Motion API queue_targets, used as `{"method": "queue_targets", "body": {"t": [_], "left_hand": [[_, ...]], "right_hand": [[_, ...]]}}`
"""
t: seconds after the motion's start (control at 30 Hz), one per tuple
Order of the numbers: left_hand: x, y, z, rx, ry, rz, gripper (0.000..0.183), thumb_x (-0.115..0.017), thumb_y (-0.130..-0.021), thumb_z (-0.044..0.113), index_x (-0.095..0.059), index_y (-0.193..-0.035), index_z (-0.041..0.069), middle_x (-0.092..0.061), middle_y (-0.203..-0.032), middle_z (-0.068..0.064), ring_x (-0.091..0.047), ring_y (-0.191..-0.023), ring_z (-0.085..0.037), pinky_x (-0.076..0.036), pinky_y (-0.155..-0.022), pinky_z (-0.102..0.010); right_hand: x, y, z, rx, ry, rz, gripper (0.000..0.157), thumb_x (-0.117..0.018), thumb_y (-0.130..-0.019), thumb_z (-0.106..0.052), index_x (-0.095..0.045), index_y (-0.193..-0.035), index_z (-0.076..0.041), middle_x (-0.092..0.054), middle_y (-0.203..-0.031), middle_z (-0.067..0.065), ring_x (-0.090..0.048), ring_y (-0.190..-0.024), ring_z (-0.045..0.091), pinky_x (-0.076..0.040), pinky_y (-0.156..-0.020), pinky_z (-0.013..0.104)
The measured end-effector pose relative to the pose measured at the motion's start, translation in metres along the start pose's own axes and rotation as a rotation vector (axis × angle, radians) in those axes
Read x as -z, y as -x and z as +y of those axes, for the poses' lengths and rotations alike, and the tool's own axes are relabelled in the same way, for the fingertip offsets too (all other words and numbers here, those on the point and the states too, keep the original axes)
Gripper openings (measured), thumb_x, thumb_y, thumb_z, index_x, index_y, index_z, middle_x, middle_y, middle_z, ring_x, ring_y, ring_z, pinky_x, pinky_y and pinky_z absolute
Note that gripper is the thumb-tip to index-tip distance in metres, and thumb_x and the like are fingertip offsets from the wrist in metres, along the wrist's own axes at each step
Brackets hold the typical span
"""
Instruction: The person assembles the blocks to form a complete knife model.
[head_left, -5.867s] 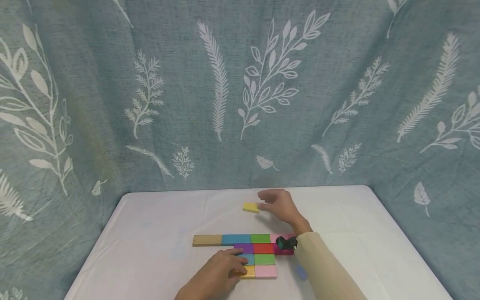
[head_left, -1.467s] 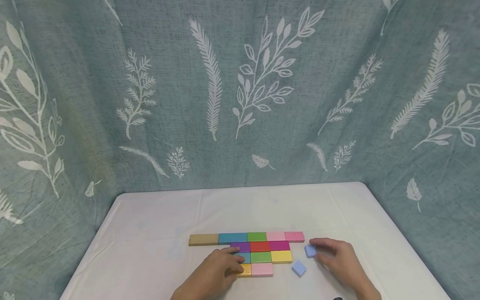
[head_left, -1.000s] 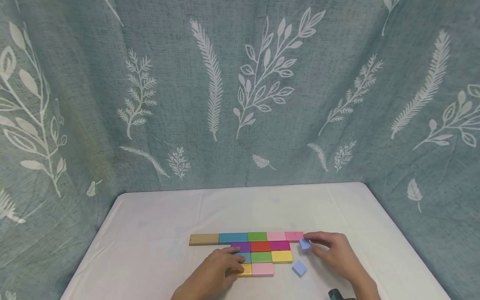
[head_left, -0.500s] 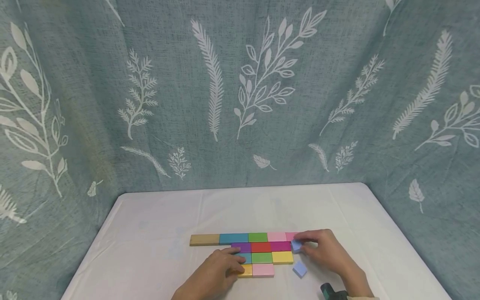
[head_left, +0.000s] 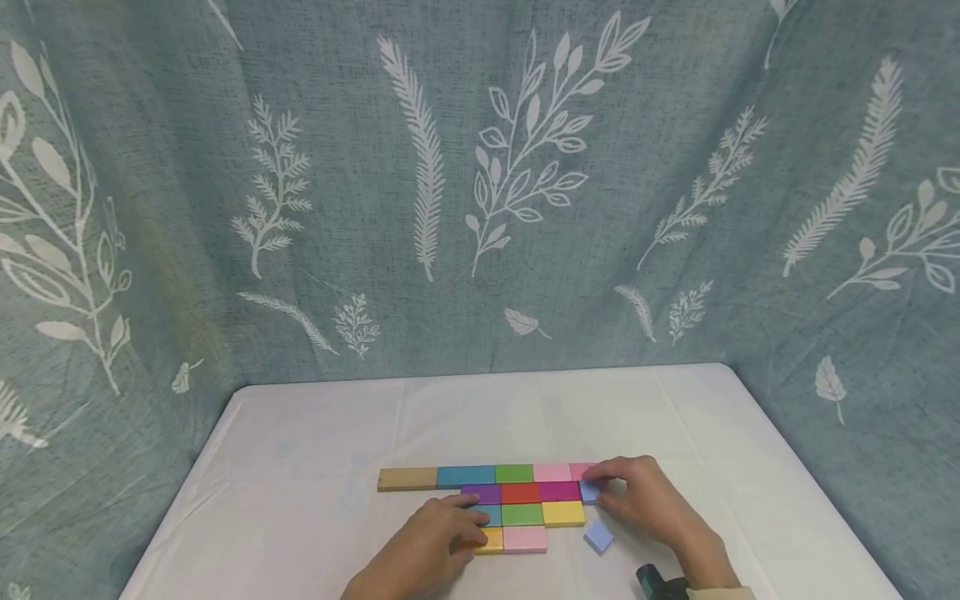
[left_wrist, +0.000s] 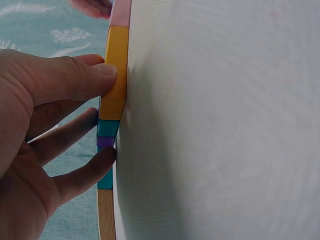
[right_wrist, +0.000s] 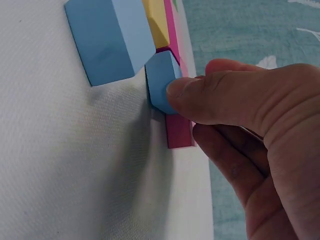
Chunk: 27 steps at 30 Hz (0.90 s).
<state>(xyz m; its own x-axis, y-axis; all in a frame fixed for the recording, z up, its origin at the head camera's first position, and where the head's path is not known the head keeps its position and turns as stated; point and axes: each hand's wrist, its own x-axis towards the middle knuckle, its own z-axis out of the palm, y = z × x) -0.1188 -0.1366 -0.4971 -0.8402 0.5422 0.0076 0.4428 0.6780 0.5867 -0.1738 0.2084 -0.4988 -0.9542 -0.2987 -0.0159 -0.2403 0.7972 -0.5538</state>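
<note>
Rows of flat coloured wooden blocks lie on a white table. My right hand (head_left: 645, 500) pinches a small light blue block (head_left: 589, 492) at the right end of the second row, beside the magenta block (head_left: 559, 492). In the right wrist view the thumb presses on this blue block (right_wrist: 161, 82), near a pink block (right_wrist: 178, 131). A second blue block (head_left: 598, 537) lies loose and turned, nearer me. My left hand (head_left: 435, 542) rests extended fingers against the left ends of the nearer rows. Its thumb touches the orange-yellow block (left_wrist: 116, 72) in the left wrist view.
The back row starts with a long tan block (head_left: 407, 479) and a blue one (head_left: 467, 477). A yellow block (head_left: 562, 513) ends the third row; a light pink one (head_left: 525, 540) ends the nearest. A patterned curtain (head_left: 465, 208) hangs behind the table.
A yellow block from the far table now sits at the third row's end. My right hand has slid the small blue block left against the magenta one. The left hand stays put.
</note>
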Motion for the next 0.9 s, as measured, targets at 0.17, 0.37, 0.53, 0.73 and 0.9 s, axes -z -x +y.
{"method": "queue_targets", "body": {"t": [0.17,0.37,0.53,0.73,0.9], "left_hand": [[0.001,-0.001,0.000,0.004,0.005,-0.012,0.018,-0.085,-0.095,0.012,-0.089,-0.108,0.024,-0.080,-0.129,0.010,-0.064,-0.142,-0.028,-0.057,-0.117,-0.054],[0.001,0.000,0.001,0.010,0.000,-0.009,0.017,-0.085,-0.095,0.013,-0.089,-0.108,0.023,-0.080,-0.129,0.011,-0.064,-0.143,-0.027,-0.056,-0.118,-0.056],[0.001,0.000,0.001,0.003,-0.008,-0.002,0.017,-0.085,-0.095,0.013,-0.089,-0.108,0.023,-0.080,-0.129,0.010,-0.064,-0.142,-0.027,-0.056,-0.118,-0.055],[0.000,0.000,0.002,0.024,0.008,-0.008,0.018,-0.085,-0.095,0.013,-0.089,-0.108,0.024,-0.079,-0.129,0.011,-0.063,-0.143,-0.028,-0.056,-0.118,-0.056],[0.000,0.001,0.002,0.035,0.010,-0.010,0.017,-0.085,-0.095,0.014,-0.088,-0.108,0.025,-0.079,-0.130,0.012,-0.062,-0.144,-0.027,-0.055,-0.118,-0.057]], "right_hand": [[-0.002,-0.001,-0.003,-0.014,0.026,0.003,0.036,-0.090,-0.085,-0.003,-0.085,-0.115,-0.022,-0.083,-0.112,-0.009,-0.077,-0.116,0.019,-0.062,-0.110,0.053],[-0.002,0.000,-0.006,-0.020,0.034,0.014,0.035,-0.091,-0.084,-0.003,-0.085,-0.114,-0.022,-0.083,-0.111,-0.009,-0.077,-0.114,0.019,-0.062,-0.111,0.054],[-0.003,0.001,-0.006,-0.018,0.028,0.021,0.036,-0.092,-0.085,-0.004,-0.085,-0.115,-0.022,-0.083,-0.112,-0.009,-0.077,-0.114,0.019,-0.061,-0.111,0.055],[0.003,0.005,-0.004,0.016,-0.022,0.050,0.036,-0.091,-0.086,-0.007,-0.085,-0.117,-0.023,-0.082,-0.111,-0.014,-0.076,-0.109,0.012,-0.064,-0.108,0.052],[0.009,0.011,0.001,0.067,-0.087,0.073,0.030,-0.090,-0.089,-0.011,-0.085,-0.117,-0.022,-0.082,-0.113,-0.015,-0.078,-0.111,0.012,-0.065,-0.105,0.050]]}}
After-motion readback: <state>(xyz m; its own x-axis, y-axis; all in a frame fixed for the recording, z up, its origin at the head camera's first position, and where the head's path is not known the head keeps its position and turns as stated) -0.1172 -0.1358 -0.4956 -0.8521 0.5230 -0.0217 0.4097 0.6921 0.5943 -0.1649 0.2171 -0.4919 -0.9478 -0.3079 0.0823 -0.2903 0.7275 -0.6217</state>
